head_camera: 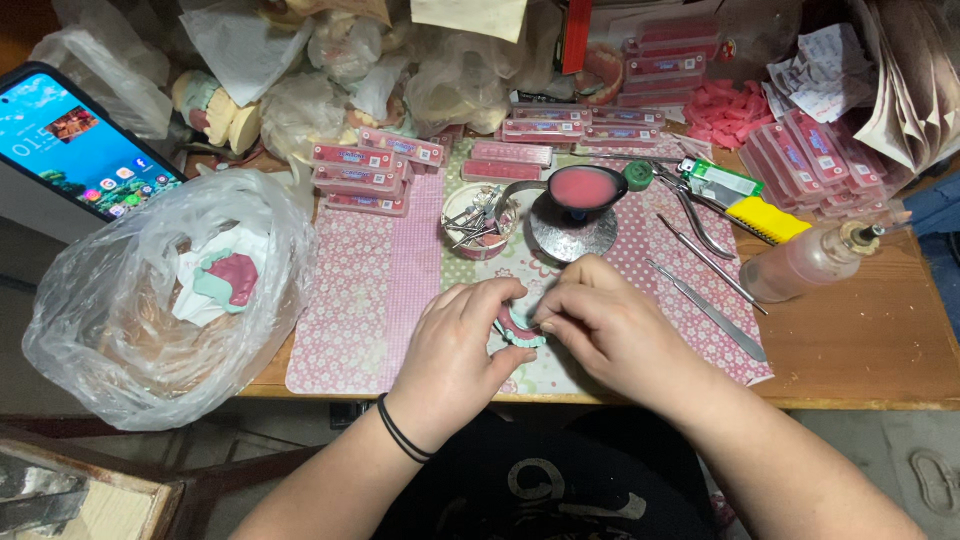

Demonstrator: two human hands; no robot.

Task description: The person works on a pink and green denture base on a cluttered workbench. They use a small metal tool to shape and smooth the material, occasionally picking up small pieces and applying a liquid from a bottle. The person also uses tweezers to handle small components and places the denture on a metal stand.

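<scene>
My left hand (455, 350) and my right hand (600, 325) meet over the pink flowered mat (350, 300) at the front of the table. Between the fingers of both hands sits a small dental model (519, 330), pale green with pink wax. Both hands grip it; most of it is hidden by my fingers. A black band circles my left wrist.
A ladle of pink wax (585, 187) on a metal stand, a cup of small tools (476, 222), metal instruments (705, 275), a bottle (815, 258), stacked pink tooth boxes (365, 175), a plastic bag with another model (170, 290), a phone (75, 140).
</scene>
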